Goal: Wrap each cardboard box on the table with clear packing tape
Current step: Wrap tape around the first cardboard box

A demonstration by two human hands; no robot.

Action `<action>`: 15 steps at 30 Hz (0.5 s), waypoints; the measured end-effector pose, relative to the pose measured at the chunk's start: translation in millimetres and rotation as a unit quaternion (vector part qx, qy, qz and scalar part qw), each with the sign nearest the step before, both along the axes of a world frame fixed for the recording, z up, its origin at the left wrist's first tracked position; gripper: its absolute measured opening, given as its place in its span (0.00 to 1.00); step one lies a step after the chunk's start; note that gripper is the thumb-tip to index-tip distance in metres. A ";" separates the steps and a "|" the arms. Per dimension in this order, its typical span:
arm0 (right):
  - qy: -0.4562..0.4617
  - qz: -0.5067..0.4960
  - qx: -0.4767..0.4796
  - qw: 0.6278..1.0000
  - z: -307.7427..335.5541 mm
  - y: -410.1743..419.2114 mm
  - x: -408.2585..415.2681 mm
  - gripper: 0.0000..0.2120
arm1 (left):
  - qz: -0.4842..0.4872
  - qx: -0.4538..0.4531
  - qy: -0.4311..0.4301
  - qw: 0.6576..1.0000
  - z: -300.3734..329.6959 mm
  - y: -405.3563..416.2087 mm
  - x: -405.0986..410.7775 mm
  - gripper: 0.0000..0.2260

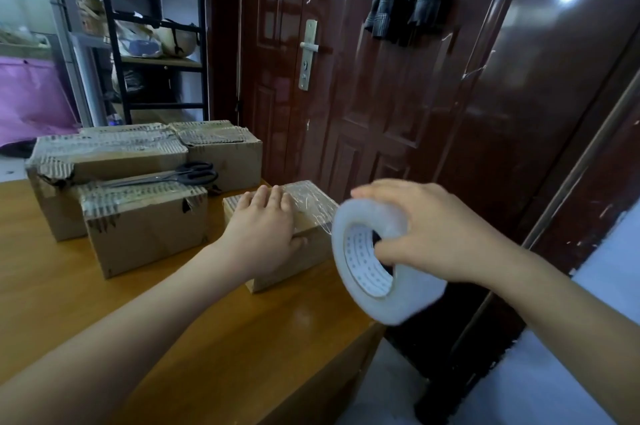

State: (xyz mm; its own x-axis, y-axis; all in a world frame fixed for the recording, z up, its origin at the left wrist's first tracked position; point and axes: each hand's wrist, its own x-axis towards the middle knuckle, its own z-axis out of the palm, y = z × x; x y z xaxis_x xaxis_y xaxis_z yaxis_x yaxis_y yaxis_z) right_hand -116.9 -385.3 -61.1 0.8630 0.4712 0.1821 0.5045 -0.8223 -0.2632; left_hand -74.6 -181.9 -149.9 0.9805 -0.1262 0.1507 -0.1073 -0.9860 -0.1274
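A small cardboard box (308,196) lies near the right edge of the wooden table (194,331). My left hand (266,230) lies flat on its top, fingers straight, thumb down the near side. Clear tape stretches from the box's right end to a big roll of clear packing tape (377,262), held in the air just right of the box. My right hand (433,234) grips the roll, fingers over its rim and thumb in the core. Three more cardboard boxes (145,227) (104,154) (225,147) with torn, taped tops stand to the left.
Black scissors (180,173) lie on top of the boxes at the left. A dark brown door (346,78) stands close behind the table, with a shirt hanging on it. A black metal shelf (152,26) is at the back left. The table's right edge drops off below the roll.
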 end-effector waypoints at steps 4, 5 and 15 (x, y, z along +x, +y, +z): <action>0.066 0.004 -0.090 0.994 -9.0 -8.2 -10.3 0.33 | -0.002 -0.011 -0.003 1.000 -0.3 1.4 0.8 0.35; 0.079 0.004 -0.100 0.992 -11.7 -9.4 -10.2 0.32 | -0.003 -0.014 -0.003 1.000 0.3 1.3 0.7 0.35; 0.068 0.036 -0.234 0.969 -15.0 4.3 -1.3 0.29 | -0.031 -0.027 0.004 0.999 5.5 4.9 1.8 0.34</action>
State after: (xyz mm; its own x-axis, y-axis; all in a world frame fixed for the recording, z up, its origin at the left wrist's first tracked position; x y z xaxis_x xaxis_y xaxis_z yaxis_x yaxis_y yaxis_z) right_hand -118.3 -381.0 -76.1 0.8262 0.5344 -0.1784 0.5514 -0.8320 0.0615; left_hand -72.8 -177.0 -144.3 0.9723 -0.1779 0.1518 -0.1686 -0.9830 -0.0723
